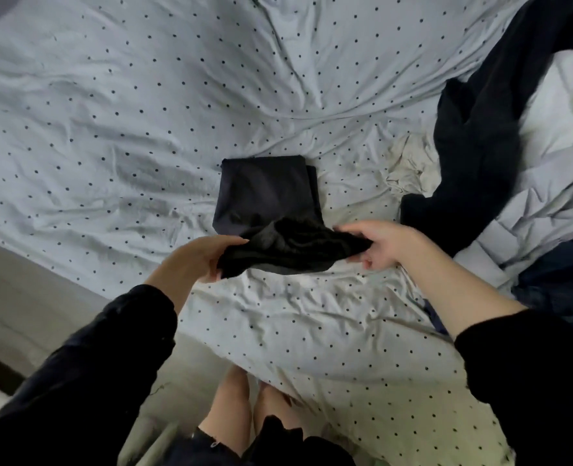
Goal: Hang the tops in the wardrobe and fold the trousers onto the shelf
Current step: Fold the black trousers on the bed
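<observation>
A black garment (292, 247) hangs bunched just above the bed between my two hands. My left hand (199, 258) grips its left end, and my right hand (381, 243) pinches its right end. Right behind it a dark navy folded garment (265, 191) lies flat on the white dotted bed sheet (127, 129). I cannot tell whether the held piece is a top or trousers.
A long dark garment (480, 136) sprawls across the right side of the bed over pale grey-white clothes (554, 183). Something dark blue (561, 290) lies at the right edge, and a cream cloth (409, 166) sits beside the folded piece. The bed's edge and floor (26, 297) are at left.
</observation>
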